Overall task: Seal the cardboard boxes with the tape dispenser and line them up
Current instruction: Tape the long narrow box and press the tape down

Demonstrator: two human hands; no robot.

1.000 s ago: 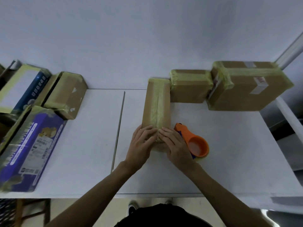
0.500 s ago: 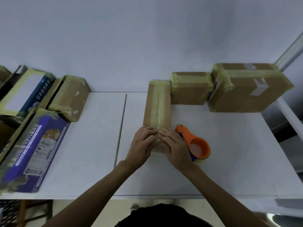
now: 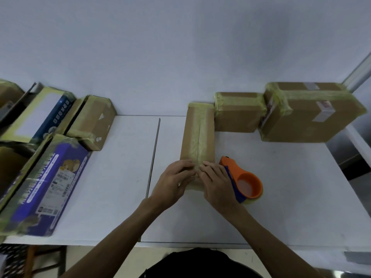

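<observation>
The white tabletop (image 3: pixel 281 197) carries everything I see. At its far right sits the big brown cardboard box banded in yellowish tape (image 3: pixel 313 117). The smaller taped brown box (image 3: pixel 237 115) touches it, and the long narrow brown cardboard box (image 3: pixel 197 135) butts against that one, running towards me. I judge the narrow box light and stiff with slick tape, best held by its bare cardboard long sides. The orange plastic tape dispenser (image 3: pixel 248 184) lies just beside its near end, unheld. The left hand (image 3: pixel 172 184) and right hand (image 3: pixel 218 183) press that end's tape. Each grip looks flat and holds nothing, though the thumbs are hidden and may hook the edge.
</observation>
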